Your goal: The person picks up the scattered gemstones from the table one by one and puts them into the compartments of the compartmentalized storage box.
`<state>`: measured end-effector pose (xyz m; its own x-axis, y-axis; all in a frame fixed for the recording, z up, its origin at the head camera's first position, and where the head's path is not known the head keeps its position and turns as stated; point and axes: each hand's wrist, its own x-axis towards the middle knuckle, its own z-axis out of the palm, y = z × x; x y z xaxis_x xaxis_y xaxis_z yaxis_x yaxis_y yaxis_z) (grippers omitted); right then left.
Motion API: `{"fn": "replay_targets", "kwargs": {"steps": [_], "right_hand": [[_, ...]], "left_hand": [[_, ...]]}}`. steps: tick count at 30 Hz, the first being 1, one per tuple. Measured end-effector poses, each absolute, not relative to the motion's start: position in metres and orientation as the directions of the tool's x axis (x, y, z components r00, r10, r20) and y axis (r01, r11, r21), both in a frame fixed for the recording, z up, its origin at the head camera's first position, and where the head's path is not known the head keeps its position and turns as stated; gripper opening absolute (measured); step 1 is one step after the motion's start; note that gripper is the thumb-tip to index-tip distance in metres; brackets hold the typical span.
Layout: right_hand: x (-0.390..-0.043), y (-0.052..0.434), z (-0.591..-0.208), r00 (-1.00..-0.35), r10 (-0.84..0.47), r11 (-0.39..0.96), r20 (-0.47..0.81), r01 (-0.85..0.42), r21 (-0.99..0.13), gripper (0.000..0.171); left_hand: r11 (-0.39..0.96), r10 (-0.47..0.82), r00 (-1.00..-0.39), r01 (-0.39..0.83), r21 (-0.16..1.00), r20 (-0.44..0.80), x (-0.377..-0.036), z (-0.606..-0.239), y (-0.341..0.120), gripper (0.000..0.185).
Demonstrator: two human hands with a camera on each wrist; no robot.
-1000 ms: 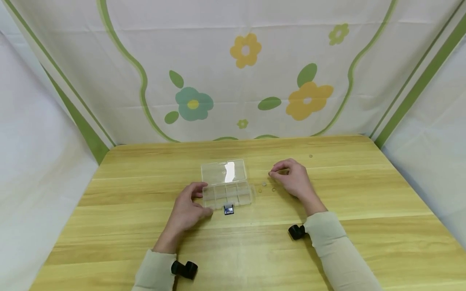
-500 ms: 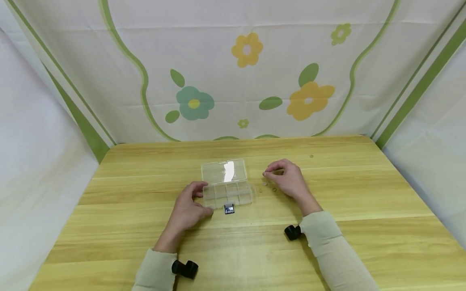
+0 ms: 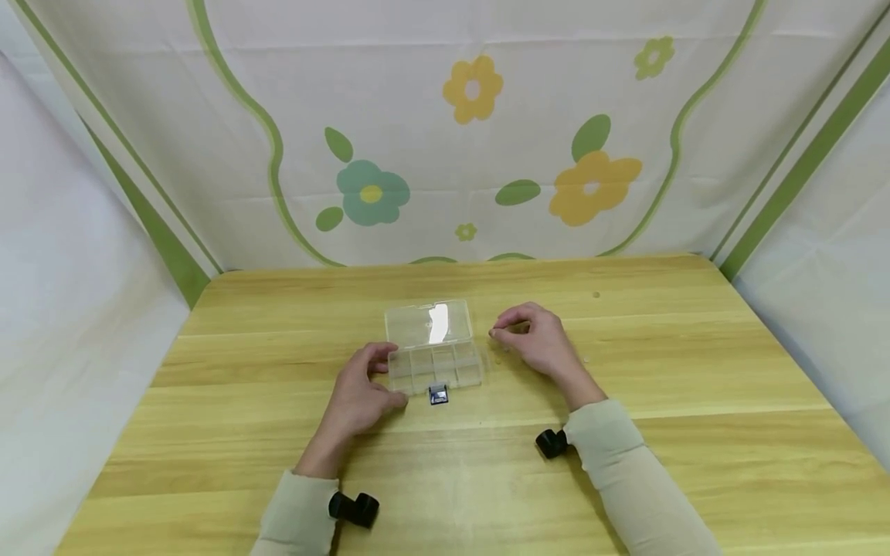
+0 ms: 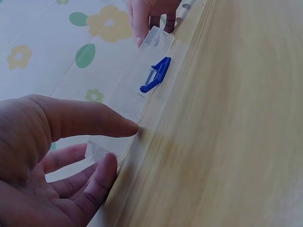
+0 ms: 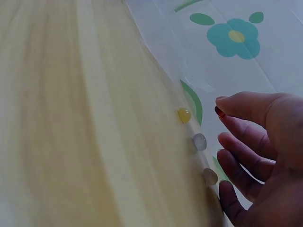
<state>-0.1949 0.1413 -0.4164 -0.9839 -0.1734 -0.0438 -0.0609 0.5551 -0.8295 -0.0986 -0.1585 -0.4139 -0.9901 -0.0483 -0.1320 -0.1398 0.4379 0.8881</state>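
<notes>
My left hand (image 3: 361, 390) holds the left end of a clear plastic compartment box (image 3: 459, 384), thumb at the front edge and fingers at the end and back. The box's lid (image 3: 410, 328) lies open behind it, and a blue latch (image 4: 160, 75) sticks out at the front. To the right of the box, my right hand (image 3: 535, 340) pinches a small dark red glassy bead (image 5: 219, 112) between thumb and forefinger, raised above the table. Below those fingers lie a yellow bead (image 5: 184, 115), a clear greyish bead (image 5: 200, 142) and a brownish-grey bead (image 5: 210, 177).
A small bead (image 3: 596, 294) lies far back on the right of the wooden table (image 3: 695, 463); another tiny piece (image 3: 586, 359) is beside the right wrist. A white flowered cloth (image 3: 278, 77) hangs behind the table, with white cloth on both sides.
My right hand has moved left toward the box with the pinched bead, uncovering a tiny piece near its wrist. My left hand and the box have stayed in place.
</notes>
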Motion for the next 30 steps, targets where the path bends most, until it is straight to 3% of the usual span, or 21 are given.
{"fn": "replay_targets", "kwargs": {"steps": [30], "right_hand": [[-0.186,0.118,-0.425,-0.979,-0.204,0.547,0.007,-0.12,-0.829,0.005]], "left_hand": [[0.422,-0.115,-0.986,-0.16,0.892,-0.122,-0.098,-0.42,-0.151,0.08]]}}
